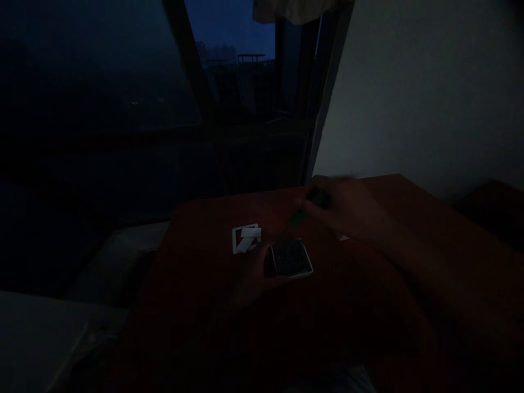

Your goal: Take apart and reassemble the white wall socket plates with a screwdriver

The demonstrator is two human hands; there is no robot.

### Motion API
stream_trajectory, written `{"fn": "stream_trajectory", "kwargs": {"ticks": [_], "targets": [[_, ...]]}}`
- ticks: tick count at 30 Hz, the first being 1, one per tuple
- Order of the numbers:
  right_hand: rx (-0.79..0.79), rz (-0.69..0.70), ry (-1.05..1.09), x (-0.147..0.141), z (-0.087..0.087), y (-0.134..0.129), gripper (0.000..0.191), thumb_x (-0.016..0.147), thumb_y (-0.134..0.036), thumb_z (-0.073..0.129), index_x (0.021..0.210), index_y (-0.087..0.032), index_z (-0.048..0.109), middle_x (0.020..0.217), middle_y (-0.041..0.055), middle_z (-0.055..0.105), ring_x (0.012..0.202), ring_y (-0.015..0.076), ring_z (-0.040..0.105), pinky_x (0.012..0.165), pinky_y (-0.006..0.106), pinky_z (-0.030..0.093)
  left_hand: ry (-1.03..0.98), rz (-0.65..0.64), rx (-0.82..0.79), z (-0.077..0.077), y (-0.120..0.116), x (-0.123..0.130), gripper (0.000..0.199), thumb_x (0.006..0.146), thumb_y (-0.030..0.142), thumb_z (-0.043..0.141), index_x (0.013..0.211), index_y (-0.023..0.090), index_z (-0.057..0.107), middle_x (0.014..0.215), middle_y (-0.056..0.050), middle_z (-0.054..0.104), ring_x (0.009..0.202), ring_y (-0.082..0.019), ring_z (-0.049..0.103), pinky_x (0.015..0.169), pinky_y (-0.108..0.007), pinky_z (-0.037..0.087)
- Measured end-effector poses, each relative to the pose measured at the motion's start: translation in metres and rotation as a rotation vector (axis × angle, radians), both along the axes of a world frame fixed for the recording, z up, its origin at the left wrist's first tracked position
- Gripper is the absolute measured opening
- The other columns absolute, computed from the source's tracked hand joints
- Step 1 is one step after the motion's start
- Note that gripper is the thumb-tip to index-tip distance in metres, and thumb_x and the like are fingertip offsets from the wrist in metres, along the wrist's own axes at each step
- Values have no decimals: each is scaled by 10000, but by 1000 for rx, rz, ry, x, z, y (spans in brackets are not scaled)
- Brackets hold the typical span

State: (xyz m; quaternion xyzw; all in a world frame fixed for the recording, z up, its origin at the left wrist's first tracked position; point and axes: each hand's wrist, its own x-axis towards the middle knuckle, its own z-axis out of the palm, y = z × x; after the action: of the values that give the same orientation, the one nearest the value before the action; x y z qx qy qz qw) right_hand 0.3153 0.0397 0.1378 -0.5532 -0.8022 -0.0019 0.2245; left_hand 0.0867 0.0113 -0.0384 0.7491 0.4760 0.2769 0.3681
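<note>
In dim light, my left hand [256, 275] grips the left and near sides of what looks like an opened square wall switch [291, 257], white-rimmed with a dark inside. My right hand [331, 202], partly blurred, is closed around the green handle of a screwdriver [297, 218]. Its thin shaft points down and left toward the switch's far left corner; whether the tip touches is too dark to tell. Left of the switch lies a white square frame [234, 241], with white flat strips [250, 232] across it.
All this is on a reddish-brown table [204, 229]. A small white piece [343, 237] lies under my right wrist. Beyond the far edge stands a dark-framed window [208, 109], with a pale wall [421, 98] to the right. A pale surface [53, 333] is at the lower left.
</note>
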Motion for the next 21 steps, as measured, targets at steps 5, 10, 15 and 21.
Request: {"fn": "stream_trajectory", "kwargs": {"ticks": [5,10,15,21], "targets": [[-227,-183,633,28,-56,9,290,787,-476,604,735,-191,579,642,9,621,539,138,563,511,252,393,-35,1,2,4,-1,-2,784,680,351,782,1357,252,399,1402,-97,439,1234,-280,470,1028,-431,393],[-593,-294,1194,29,-121,-5,283,802,-430,563,945,-187,587,784,41,672,499,119,577,420,218,392,50,279,96,16,7,-11,357,848,362,593,1184,253,540,1184,-51,594,1029,-219,598,900,-366,468],[-807,-250,1446,21,-162,-13,350,837,-441,529,1078,-195,590,812,53,698,487,109,545,397,202,366,369,410,219,31,28,-25,335,869,354,571,1175,218,561,1163,-91,608,1091,-264,563,918,-395,430],[-736,-129,1398,12,-176,-18,410,775,-514,648,1007,-176,630,761,10,641,515,98,515,451,212,381,631,212,314,33,55,-28,370,858,317,598,1210,211,554,1243,-103,566,1181,-287,494,1010,-425,355]]}}
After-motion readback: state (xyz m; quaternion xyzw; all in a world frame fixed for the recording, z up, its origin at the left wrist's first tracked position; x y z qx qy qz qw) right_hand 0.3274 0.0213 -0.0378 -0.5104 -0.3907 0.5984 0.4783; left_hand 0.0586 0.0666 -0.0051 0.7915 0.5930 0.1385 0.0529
